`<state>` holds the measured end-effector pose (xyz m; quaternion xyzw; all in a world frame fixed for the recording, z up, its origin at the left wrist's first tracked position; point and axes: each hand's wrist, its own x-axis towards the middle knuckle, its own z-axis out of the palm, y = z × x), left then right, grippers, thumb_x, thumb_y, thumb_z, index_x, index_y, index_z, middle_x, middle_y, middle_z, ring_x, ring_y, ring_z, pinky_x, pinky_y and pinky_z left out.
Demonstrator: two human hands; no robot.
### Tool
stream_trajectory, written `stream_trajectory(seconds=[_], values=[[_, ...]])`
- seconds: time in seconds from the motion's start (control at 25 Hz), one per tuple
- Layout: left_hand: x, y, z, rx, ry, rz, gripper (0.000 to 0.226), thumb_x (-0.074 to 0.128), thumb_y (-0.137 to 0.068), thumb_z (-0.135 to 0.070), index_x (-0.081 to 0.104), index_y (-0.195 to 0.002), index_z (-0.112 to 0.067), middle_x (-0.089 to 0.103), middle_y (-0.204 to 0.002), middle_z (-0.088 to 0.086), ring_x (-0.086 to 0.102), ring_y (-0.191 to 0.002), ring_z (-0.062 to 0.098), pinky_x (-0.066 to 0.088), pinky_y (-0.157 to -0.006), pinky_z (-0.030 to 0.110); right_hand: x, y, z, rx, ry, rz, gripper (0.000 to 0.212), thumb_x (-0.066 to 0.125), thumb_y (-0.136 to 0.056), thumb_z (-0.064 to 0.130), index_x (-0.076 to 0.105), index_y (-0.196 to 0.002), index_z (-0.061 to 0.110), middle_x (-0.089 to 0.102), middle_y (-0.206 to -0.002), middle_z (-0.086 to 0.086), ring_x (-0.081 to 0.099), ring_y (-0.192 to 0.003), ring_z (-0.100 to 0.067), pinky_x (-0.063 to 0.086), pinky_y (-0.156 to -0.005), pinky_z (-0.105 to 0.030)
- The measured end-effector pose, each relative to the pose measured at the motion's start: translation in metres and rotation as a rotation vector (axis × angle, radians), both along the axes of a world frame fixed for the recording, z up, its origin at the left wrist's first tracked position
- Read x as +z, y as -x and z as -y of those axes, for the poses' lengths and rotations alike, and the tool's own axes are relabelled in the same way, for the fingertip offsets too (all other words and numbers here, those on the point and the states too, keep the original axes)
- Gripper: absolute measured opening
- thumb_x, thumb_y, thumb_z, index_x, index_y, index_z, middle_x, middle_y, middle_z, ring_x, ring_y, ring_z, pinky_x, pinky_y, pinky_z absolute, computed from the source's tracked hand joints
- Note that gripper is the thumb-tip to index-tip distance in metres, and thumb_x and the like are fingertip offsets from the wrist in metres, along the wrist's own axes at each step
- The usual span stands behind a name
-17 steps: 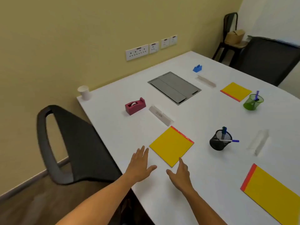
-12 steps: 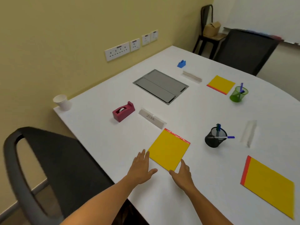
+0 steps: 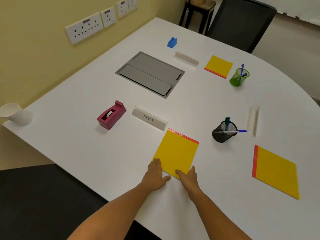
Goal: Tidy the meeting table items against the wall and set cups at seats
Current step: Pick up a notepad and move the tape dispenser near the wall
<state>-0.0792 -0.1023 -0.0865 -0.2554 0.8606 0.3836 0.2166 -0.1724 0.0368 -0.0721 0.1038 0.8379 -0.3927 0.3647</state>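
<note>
The left hand (image 3: 155, 177) lies flat, fingers spread and holding nothing, on the white tabletop (image 3: 86, 153) at the near left edge of a yellow notepad (image 3: 176, 153); the right hand (image 3: 189, 179) is likewise open and empty, its fingertips touching the pad's near corner. The pad carries a red strip along its far edge. Just beyond it a clear name stand (image 3: 149, 120) holds a card hand-lettered "ZEBRA", with a maroon tape dispenser (image 3: 111, 116) beside it to the left. To the right a black mesh pen cup (image 3: 224, 131) holds pens, one lying across its rim, next to another clear stand (image 3: 254, 119). A second yellow pad (image 3: 277, 172) lies near the right edge. Farther off sit a grey cable hatch (image 3: 150, 73), a third stand (image 3: 186, 58), a small blue holder (image 3: 172, 42), a third yellow pad (image 3: 219, 66) and a green pen cup (image 3: 239, 77). A stack of white paper cups (image 3: 14, 114) stands at the far left corner by the wall.
</note>
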Motion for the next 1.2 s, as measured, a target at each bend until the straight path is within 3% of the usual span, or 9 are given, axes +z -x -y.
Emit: stream_trajectory(seconds=[0.16, 0.32, 0.56, 0.72, 0.84, 1.0, 1.2], values=[[-0.004, 0.019, -0.004, 0.259, 0.026, -0.011, 0.098, 0.06, -0.094, -0.05, 0.001, -0.157, -0.004, 0.0, -0.166, 0.018, 0.007, -0.152, 0.036, 0.024, -0.118, 0.046, -0.007, 0.007, -0.002, -0.028, -0.007, 0.039, 0.093, 0.067, -0.095, 0.036, 0.006, -0.161, 0.013, 0.017, -0.165, -0.013, 0.029, -0.148, -0.035, 0.036, -0.116, -0.049], [-0.008, 0.032, 0.001, 0.256, 0.145, 0.009, 0.084, 0.061, -0.092, -0.051, 0.021, -0.151, -0.005, 0.032, -0.149, 0.018, 0.035, -0.136, 0.036, 0.04, -0.104, 0.044, -0.01, 0.009, -0.006, -0.02, -0.036, 0.045, 0.088, 0.065, -0.095, 0.035, 0.011, -0.16, 0.01, 0.02, -0.161, -0.016, 0.033, -0.144, -0.037, 0.038, -0.114, -0.05], [-0.01, 0.028, 0.0, 0.36, 0.09, 0.127, 0.063, 0.058, -0.095, -0.05, 0.039, -0.138, -0.008, 0.04, -0.138, 0.019, 0.043, -0.128, 0.037, 0.041, -0.101, 0.044, -0.012, 0.011, -0.024, -0.013, -0.098, 0.117, 0.083, 0.063, -0.095, 0.038, 0.018, -0.157, 0.006, 0.025, -0.157, -0.018, 0.036, -0.14, -0.039, 0.039, -0.11, -0.048], [0.0, 0.026, -0.008, 0.522, -0.099, 0.02, 0.038, 0.053, -0.1, -0.023, 0.042, -0.132, -0.006, 0.045, -0.133, 0.022, 0.054, -0.116, 0.038, 0.046, -0.095, 0.044, -0.014, 0.008, -0.038, -0.053, -0.036, 0.195, 0.062, 0.065, -0.094, 0.034, 0.042, -0.143, 0.004, 0.044, -0.143, -0.02, 0.052, -0.122, -0.037, 0.049, -0.094, -0.041], [0.016, 0.022, -0.01, 0.548, -0.177, -0.062, 0.02, 0.048, -0.099, -0.01, 0.044, -0.119, -0.009, 0.058, -0.121, 0.019, 0.058, -0.103, 0.033, 0.05, -0.089, 0.044, -0.007, 0.008, -0.045, -0.199, 0.144, 0.271, 0.05, 0.069, -0.093, 0.023, 0.052, -0.135, 0.003, 0.06, -0.128, -0.021, 0.062, -0.108, -0.036, 0.055, -0.088, -0.043], [0.051, 0.017, -0.007, 0.545, -0.211, -0.122, 0.017, 0.05, -0.1, -0.012, 0.047, -0.116, -0.014, 0.057, -0.114, 0.012, 0.056, -0.096, 0.027, 0.052, -0.086, 0.043, 0.011, 0.016, -0.049, -0.271, 0.319, 0.307, 0.047, 0.069, -0.094, 0.017, 0.051, -0.136, 0.006, 0.063, -0.123, -0.019, 0.063, -0.107, -0.037, 0.056, -0.086, -0.046], [0.097, 0.005, 0.007, 0.552, -0.202, -0.184, 0.019, 0.054, -0.101, -0.016, 0.05, -0.12, -0.014, 0.06, -0.118, 0.016, 0.061, -0.107, 0.036, 0.054, -0.091, 0.048, 0.024, 0.027, -0.046, -0.204, 0.402, 0.301, 0.071, 0.07, -0.094, 0.021, 0.029, -0.15, 0.009, 0.057, -0.129, -0.016, 0.063, -0.11, -0.033, 0.053, -0.095, -0.046]])
